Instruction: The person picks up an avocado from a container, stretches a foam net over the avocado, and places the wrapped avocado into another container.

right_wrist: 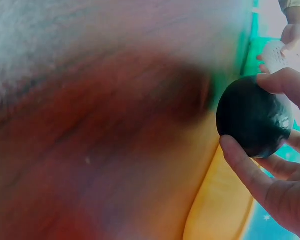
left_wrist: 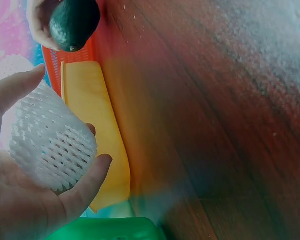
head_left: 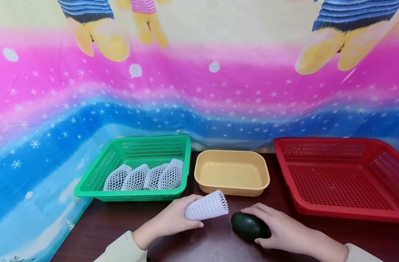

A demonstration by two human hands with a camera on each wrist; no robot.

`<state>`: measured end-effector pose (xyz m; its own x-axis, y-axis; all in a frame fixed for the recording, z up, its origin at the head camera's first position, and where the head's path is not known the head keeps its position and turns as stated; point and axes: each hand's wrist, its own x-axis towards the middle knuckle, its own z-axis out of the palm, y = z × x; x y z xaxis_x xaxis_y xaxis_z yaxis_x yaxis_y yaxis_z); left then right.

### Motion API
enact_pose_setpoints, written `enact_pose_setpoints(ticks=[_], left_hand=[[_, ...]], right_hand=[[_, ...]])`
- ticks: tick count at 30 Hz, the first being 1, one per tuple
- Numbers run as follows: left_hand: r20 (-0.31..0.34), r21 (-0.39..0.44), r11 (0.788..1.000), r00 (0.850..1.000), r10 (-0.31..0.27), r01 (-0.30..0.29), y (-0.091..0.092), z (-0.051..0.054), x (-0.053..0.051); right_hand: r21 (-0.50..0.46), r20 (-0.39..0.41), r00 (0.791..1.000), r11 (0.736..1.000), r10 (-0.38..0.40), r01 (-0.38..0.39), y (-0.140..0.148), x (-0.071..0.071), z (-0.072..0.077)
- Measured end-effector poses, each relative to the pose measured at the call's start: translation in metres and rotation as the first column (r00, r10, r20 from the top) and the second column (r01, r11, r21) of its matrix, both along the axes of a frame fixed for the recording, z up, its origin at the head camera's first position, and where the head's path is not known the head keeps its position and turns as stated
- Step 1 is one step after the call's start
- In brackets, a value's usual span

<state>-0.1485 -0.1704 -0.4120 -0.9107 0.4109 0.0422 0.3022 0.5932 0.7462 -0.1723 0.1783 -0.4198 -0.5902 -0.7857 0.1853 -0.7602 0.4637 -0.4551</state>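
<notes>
In the head view my left hand [head_left: 174,216] holds a white foam fruit net [head_left: 207,206], a tube of mesh whose open end faces right. The left wrist view has the net [left_wrist: 55,135] between the thumb and fingers. To its right, my right hand [head_left: 279,229] grips a dark green, glossy avocado [head_left: 250,225], its narrower end toward the net. The right wrist view shows the thumb and fingers around the avocado [right_wrist: 252,117]. Net and avocado are apart, both above the near part of the table.
A green basket [head_left: 134,198] at the left holds several white foam nets [head_left: 135,178], standing side by side. In the middle sits a yellow plastic tub [head_left: 232,191]. At the right is a red basket [head_left: 343,185]. Behind them hangs a patterned cloth [head_left: 199,87]. The table [head_left: 215,243] is dark wood.
</notes>
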Motion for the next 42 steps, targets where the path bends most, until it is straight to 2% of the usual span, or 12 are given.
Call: enact_pose_setpoints(ticks=[7, 15, 22, 31, 36, 42], left_hand=[[-0.033, -0.018, 1.000, 0.999, -0.004, 0.004, 0.000, 0.005, 0.000], [-0.073, -0.052, 0.999, 0.997, -0.013, 0.009, -0.006, 0.005, 0.002], [-0.110, -0.067, 0.998, 0.994, -0.027, 0.019, -0.007, 0.005, 0.004], [-0.110, -0.097, 0.993, 0.991, -0.073, 0.062, 0.006, 0.007, 0.000], [-0.097, -0.100, 0.992, 0.991, -0.088, 0.078, 0.013, 0.010, -0.002], [-0.119, -0.099, 0.991, 0.988, -0.102, 0.091, 0.019, 0.011, -0.003]], right_hand=[[-0.030, -0.117, 0.993, 1.000, -0.014, 0.010, 0.004, 0.000, 0.013], [-0.022, -0.082, 0.995, 0.998, -0.053, 0.051, 0.010, 0.002, 0.036], [-0.026, -0.190, 0.979, 0.997, -0.072, 0.068, 0.012, 0.004, 0.048], [-0.050, -0.156, 0.987, 0.998, -0.046, 0.039, 0.007, 0.006, 0.056], [-0.056, -0.186, 0.982, 0.998, -0.033, 0.023, 0.004, 0.005, 0.057], [-0.051, -0.216, 0.976, 0.999, -0.020, 0.009, 0.001, 0.004, 0.055]])
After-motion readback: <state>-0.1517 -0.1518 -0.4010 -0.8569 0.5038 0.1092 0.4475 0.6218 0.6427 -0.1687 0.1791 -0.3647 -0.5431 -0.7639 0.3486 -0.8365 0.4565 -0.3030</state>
